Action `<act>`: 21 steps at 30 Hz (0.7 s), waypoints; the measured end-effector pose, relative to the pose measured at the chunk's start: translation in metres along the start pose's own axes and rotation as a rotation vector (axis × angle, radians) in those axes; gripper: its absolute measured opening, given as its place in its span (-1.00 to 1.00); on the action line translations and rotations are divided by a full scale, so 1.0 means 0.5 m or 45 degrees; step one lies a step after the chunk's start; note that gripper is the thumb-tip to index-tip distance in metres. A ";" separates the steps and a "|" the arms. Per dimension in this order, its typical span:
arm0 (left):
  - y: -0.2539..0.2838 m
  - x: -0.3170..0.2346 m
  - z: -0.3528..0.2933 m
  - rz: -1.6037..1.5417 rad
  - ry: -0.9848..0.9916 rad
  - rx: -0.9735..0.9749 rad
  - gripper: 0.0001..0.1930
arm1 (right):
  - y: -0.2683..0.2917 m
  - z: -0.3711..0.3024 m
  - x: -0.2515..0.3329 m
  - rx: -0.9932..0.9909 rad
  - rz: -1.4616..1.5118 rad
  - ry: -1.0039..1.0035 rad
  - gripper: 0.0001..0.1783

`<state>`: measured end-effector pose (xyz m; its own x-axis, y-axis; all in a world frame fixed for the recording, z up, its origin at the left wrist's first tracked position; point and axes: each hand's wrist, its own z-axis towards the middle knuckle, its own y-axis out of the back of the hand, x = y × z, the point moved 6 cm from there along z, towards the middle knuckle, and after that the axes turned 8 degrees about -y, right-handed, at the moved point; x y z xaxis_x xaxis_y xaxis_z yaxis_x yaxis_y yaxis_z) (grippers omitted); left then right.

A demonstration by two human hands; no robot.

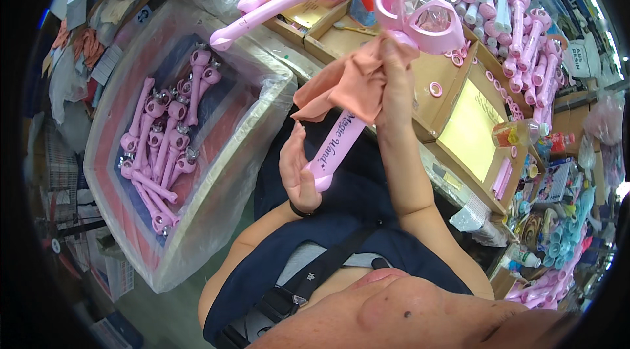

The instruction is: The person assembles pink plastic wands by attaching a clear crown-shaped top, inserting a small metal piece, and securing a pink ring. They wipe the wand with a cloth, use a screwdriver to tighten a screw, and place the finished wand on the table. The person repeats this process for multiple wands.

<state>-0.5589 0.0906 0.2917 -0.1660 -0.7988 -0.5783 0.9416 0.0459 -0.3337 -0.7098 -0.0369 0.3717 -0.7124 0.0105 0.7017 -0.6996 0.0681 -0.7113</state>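
Note:
A pink toy wand [336, 145] with dark lettering slants up in front of me, its head a clear dome between pink rings [436, 27]. My right hand [396, 80] is closed round the wand just below the head, with a salmon-coloured cloth [348, 86] in its grip. The cloth drapes over the upper handle and hides part of it. Low on the handle, my left hand [298, 168] holds the wand's end against the palm, thumb alongside and fingers pointing up.
At left stands a plastic-lined bin [190, 218] with several pink wands [157, 132] inside. Two more wands [269, 14] lie at the bench's far edge. Cardboard trays [423, 129] hold small pink rings [436, 89] and a yellow sheet [469, 132]. More wands [535, 40] are heaped at right, near a bottle [515, 133].

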 end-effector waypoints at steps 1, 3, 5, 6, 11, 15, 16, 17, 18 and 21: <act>0.001 0.010 0.000 -0.078 0.032 -0.090 -0.54 | -0.001 -0.014 -0.017 0.008 -0.043 -0.040 -0.72; 0.005 0.023 0.001 -0.162 0.119 -0.206 -0.52 | -0.006 -0.056 -0.045 0.141 -0.028 -0.048 -0.77; 0.004 0.030 0.001 -0.162 0.203 -0.252 -0.47 | 0.010 -0.104 -0.097 -0.013 -0.085 -0.141 -0.81; 0.004 0.034 -0.004 -0.138 0.263 -0.302 -0.43 | 0.027 -0.134 -0.131 -0.206 -0.270 -0.233 -0.77; -0.035 0.046 -0.008 -0.258 0.484 0.013 -0.29 | 0.086 -0.182 -0.188 -0.042 -0.389 -0.255 -0.64; -0.015 0.088 0.076 0.189 0.571 0.324 -0.25 | 0.111 -0.177 -0.173 0.053 -1.045 -0.276 -0.50; 0.000 0.102 0.105 0.297 0.641 0.347 -0.29 | 0.109 -0.179 -0.173 0.103 -1.239 -0.364 -0.46; 0.013 0.113 0.138 0.197 0.695 0.285 -0.32 | 0.100 -0.182 -0.163 0.185 -1.572 -0.325 -0.42; 0.025 0.117 0.165 -0.025 0.741 0.155 -0.36 | 0.093 -0.186 -0.153 0.241 -1.948 -0.288 -0.48; 0.056 0.098 0.221 -0.578 0.576 -0.316 -0.29 | 0.061 -0.195 -0.110 0.280 -2.214 0.109 -0.50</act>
<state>-0.5082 -0.0134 0.3364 -0.6854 -0.4447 -0.5766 0.6636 -0.0553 -0.7461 -0.6864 0.0617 0.3154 0.8045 0.1269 0.5802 -0.5765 -0.0677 0.8143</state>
